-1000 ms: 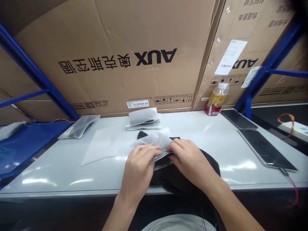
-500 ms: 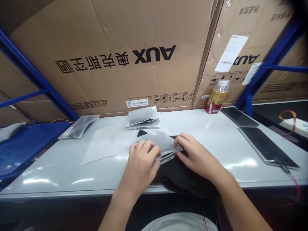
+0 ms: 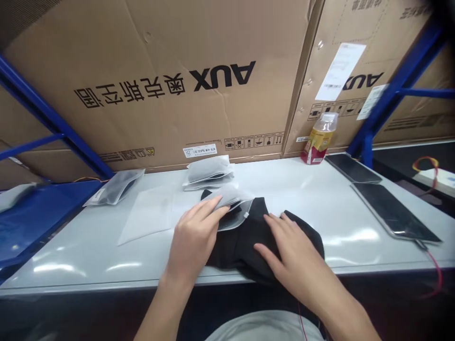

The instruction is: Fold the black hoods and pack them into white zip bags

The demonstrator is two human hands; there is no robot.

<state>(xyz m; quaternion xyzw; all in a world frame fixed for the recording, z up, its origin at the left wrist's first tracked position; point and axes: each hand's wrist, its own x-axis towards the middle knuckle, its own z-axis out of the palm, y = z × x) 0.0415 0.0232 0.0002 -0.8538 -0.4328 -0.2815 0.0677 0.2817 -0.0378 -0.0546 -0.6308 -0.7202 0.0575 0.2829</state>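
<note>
A frosted zip bag [image 3: 232, 193] lies on the table with its mouth gaping towards me, a white slider at the right end of its edge. My left hand [image 3: 197, 232] grips the bag's upper layer at the left of the mouth, fingers closed; their tips are partly hidden. Something dark shows inside the opening. Black cloth [image 3: 245, 246] is bunched under and in front of the bag, reaching the table's front edge. On its right part rests my right hand [image 3: 287, 251], open, fingers spread and thumb apart.
Behind the bag sits a stack of frosted bags [image 3: 209, 171]. To the left lie a flat bag [image 3: 147, 213] and another frosted bag [image 3: 117, 187]. A drink bottle [image 3: 320, 138] and two dark phone-like devices [image 3: 394, 210] are at right. Large cartons [image 3: 159, 47] stand behind.
My right hand has left the bag's edge and moved right and down onto the black cloth. The bag's mouth has opened wider, with my left hand still on it.
</note>
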